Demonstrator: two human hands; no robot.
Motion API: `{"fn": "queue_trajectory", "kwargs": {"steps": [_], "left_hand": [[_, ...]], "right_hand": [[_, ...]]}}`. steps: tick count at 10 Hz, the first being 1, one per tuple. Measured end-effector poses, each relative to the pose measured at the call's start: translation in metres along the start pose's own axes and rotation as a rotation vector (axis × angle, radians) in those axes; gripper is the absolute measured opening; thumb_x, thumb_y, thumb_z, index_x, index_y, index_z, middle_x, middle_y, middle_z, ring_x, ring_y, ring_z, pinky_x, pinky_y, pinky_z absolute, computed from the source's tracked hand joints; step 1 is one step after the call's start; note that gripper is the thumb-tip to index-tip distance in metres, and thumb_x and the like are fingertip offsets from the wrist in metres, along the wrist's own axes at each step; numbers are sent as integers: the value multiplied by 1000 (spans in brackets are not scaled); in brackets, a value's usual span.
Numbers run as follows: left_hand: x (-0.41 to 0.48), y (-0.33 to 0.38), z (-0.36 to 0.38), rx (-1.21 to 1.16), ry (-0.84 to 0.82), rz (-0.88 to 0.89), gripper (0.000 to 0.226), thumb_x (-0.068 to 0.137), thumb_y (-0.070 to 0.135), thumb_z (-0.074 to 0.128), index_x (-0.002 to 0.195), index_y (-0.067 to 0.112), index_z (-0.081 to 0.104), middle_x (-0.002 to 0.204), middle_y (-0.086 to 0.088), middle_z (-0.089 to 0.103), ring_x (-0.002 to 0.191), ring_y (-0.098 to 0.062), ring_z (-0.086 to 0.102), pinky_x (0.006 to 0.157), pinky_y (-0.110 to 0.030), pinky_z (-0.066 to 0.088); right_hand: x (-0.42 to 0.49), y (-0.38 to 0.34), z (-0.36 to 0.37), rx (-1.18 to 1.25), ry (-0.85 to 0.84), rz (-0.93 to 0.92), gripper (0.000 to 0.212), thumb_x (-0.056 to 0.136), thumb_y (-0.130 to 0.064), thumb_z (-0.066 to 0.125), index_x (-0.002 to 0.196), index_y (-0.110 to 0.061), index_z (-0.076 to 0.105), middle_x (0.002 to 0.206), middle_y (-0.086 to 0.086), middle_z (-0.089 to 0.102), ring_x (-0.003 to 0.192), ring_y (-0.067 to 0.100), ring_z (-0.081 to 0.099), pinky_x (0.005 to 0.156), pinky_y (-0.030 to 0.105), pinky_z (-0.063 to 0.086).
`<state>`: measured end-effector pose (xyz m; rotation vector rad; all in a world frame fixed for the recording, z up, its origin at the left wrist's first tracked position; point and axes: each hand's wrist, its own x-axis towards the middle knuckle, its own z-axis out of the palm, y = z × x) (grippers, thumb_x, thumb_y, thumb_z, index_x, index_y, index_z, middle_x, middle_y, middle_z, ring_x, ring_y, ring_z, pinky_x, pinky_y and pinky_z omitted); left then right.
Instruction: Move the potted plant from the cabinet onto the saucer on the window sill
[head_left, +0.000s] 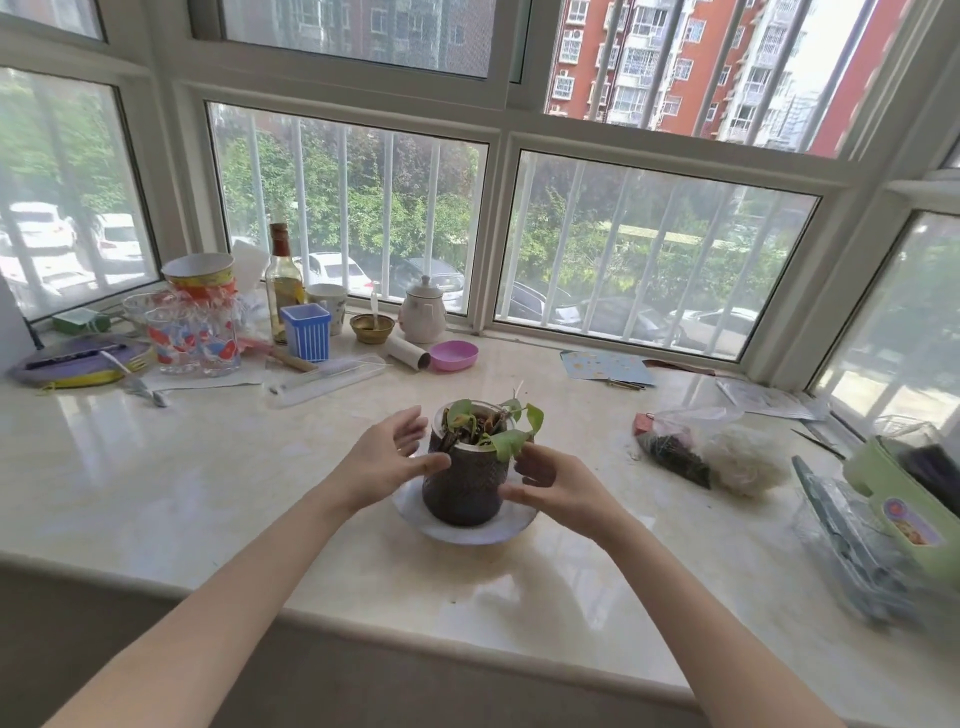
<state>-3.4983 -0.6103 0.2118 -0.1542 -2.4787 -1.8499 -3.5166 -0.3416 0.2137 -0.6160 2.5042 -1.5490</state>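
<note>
Potted plant upright on saucer; both hands' fingers spread, maybe touching

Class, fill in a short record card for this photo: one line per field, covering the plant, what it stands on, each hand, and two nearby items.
plant: potted plant, dark textured pot, a few green leaves, upright
stands on: pale saucer on the marble window sill
left hand: left hand, fingers spread, thumb at the pot's side
right hand: right hand, fingers curled by the pot's other side
grip: looks loose; firm contact cannot be told
behind: pink bowl
right of plant: plastic bag
</note>
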Motion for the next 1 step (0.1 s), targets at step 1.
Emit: {"fn": "queue_trajectory", "kwargs": {"steps": [1], "left_hand": [[-2, 34, -9, -70, 45, 59, 103, 69, 43, 79, 153, 4, 34, 151, -13, 50, 133, -18, 53, 100, -18, 45]], "right_hand": [[-1, -28, -16, 34, 16, -13, 36, 83, -38, 82, 116, -27, 70, 125, -14, 72, 115, -3, 67, 96, 17, 51]]}}
